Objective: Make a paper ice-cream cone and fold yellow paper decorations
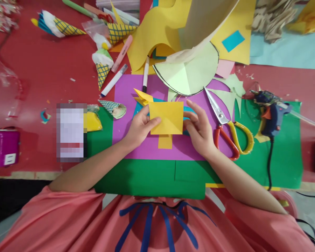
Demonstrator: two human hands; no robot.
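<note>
Both hands, left [140,126] & right [199,127], pinch yellow paper [166,117] by its sides over purple sheet [136,140]; one diagonal crease in, rest unfolded, scissors [229,131] idle nearby.

Red-topped work table [42,73] bearing a green paper sheet [152,178], a white marker pen [113,80], paper ice-cream cones with yellow lattice print [65,28], and a pale blue sheet [291,52].
</note>
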